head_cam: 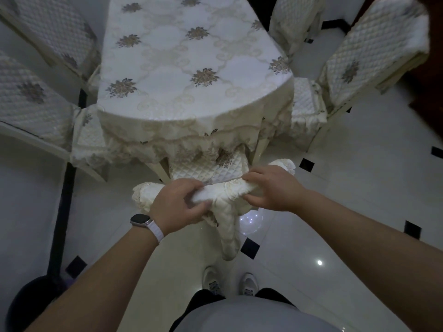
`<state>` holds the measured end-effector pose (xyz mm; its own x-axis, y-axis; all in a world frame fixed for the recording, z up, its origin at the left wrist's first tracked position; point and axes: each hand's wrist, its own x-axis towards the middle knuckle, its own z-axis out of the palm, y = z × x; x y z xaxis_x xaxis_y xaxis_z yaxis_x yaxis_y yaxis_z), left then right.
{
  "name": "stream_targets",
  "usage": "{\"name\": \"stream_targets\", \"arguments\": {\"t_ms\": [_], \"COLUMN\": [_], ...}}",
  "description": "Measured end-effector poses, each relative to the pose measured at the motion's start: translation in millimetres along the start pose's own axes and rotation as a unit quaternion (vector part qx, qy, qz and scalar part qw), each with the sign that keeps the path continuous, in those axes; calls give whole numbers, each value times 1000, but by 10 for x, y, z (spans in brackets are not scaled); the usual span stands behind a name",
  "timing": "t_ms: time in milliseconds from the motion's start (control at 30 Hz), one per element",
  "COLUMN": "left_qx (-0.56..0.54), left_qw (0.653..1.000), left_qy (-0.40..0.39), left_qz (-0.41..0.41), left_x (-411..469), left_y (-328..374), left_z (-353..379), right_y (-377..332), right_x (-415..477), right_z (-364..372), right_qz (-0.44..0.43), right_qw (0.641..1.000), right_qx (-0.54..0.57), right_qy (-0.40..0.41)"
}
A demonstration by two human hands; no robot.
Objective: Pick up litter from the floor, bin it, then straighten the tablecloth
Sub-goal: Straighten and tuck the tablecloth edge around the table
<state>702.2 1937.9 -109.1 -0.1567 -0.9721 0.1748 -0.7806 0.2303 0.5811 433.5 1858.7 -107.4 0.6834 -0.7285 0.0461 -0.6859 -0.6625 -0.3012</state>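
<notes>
A cream tablecloth [191, 68] with brown flower motifs covers the long table ahead, its lace hem hanging over the rounded near end. Directly below me stands a chair with a quilted cream cover [220, 195], pushed in at the table's near end. My left hand [177, 204], with a watch on its wrist, grips the top of the chair back on the left. My right hand [271, 188] grips the same top edge on the right. No litter shows on the floor.
Quilted chairs stand on both sides of the table: two on the left [36, 99] and two on the right [364, 56]. A dark round bin [31, 305] sits on the floor at lower left. The glossy white floor [359, 188] has small black inlays. My shoes [230, 281] are just behind the chair.
</notes>
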Motion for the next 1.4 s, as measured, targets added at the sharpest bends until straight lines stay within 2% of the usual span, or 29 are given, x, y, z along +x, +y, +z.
{"name": "stream_targets", "arguments": {"t_ms": [400,667,767,1000,1400], "left_qx": [79,142,158,174,194], "left_qw": [984,973,969,963,936], "left_qy": [6,-17,-20,-14,-30], "left_qz": [159,182,187,204,292], "left_x": [418,670,827,1175,1963], "left_y": [403,898,1239,2377,4069], "left_z": [-16,217,389,1005,2145], "right_y": [-103,122,326,1039,2433], "right_x": [-336,-789,-1022,-1800,-3233], "right_z": [-390,-616,-752,-1206,-1987], "right_qz": [81,143,173,235,302], "right_qw": [990,973,961,946,925], "right_qx": [-99,-140,-148,-138,-156], "right_qy": [53,119,155,174,169]}}
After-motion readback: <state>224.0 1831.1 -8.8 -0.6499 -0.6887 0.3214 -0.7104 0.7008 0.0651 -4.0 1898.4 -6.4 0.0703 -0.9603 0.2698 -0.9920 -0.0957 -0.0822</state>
